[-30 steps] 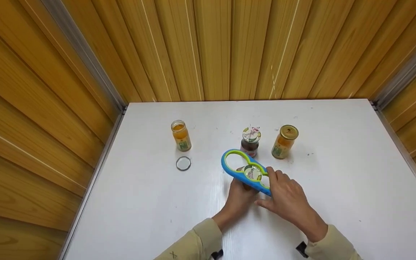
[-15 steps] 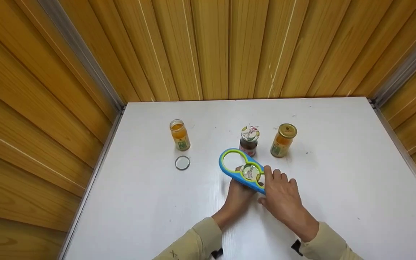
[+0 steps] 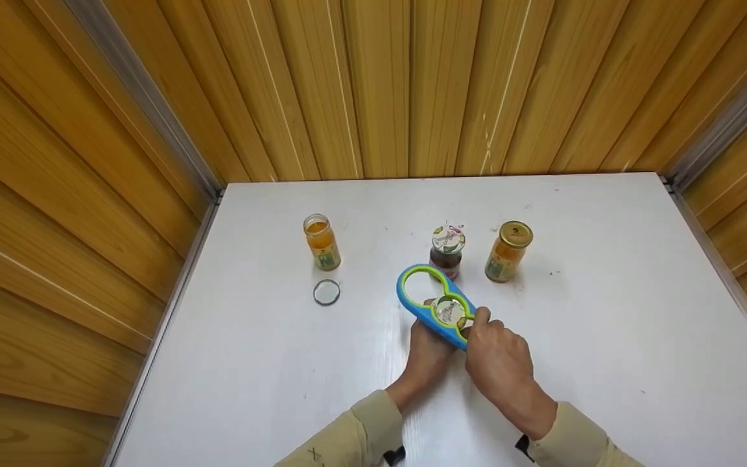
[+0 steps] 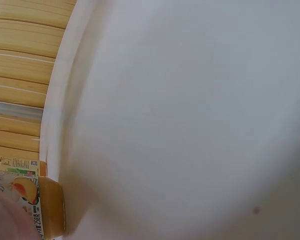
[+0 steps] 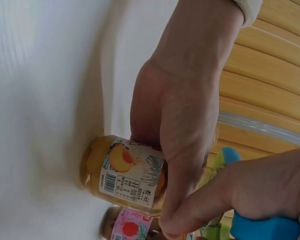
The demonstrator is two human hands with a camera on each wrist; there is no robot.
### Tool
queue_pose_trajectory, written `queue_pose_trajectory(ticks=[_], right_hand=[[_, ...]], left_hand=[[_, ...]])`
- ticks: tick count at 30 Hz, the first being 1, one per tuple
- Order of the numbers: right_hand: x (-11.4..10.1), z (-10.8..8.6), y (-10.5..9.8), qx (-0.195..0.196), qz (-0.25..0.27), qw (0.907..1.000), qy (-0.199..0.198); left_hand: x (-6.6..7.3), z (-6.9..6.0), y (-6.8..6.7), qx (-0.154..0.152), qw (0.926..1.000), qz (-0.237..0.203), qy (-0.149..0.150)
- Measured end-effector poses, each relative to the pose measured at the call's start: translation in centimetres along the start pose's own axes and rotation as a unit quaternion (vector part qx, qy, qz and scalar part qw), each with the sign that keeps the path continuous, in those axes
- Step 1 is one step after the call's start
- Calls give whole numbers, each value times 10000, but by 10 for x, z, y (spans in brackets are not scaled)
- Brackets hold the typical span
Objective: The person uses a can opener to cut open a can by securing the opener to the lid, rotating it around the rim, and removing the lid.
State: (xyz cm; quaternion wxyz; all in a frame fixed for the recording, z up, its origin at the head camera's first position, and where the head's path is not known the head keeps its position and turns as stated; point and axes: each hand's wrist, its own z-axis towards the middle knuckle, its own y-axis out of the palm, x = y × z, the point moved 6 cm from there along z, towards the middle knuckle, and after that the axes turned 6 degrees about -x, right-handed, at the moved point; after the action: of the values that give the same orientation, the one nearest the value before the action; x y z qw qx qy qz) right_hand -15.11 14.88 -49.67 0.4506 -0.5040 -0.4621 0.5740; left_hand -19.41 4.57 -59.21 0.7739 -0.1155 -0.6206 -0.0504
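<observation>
A jar with a peach label point(image 5: 132, 172) is gripped by my left hand point(image 3: 430, 353), whose fingers are partly hidden under the opener in the head view; the left wrist view shows the jar's lower part point(image 4: 52, 207) at its edge. Around the jar's patterned lid point(image 3: 449, 311) lies a blue and green ring-shaped opener point(image 3: 410, 302). My right hand point(image 3: 500, 360) grips the opener's near right end with curled fingers. Just behind the opener stands a dark jar with a patterned lid point(image 3: 448, 240).
An uncovered orange jar point(image 3: 323, 245) stands at the left of the white table point(image 3: 250, 363), with a loose lid point(image 3: 327, 292) in front of it. To the right is an orange jar with a gold lid point(image 3: 508, 251). Wood-patterned panels point(image 3: 380, 91) rise behind.
My right hand has moved left and towards me, and its fingers have curled more tightly round the opener. The opener has turned slightly clockwise. My left hand has stayed nearly still.
</observation>
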Motion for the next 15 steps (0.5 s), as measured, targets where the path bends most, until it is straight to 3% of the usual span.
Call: queue_pose_trajectory(ticks=[5, 15], right_hand=[[-4, -5, -1, 293, 73, 9995, -91], [3, -10, 1, 83, 329, 9994, -51]], left_hand=[[-4, -2, -3, -95, 9999, 51, -77], [-1, -2, -3, -542, 9979, 333, -105]])
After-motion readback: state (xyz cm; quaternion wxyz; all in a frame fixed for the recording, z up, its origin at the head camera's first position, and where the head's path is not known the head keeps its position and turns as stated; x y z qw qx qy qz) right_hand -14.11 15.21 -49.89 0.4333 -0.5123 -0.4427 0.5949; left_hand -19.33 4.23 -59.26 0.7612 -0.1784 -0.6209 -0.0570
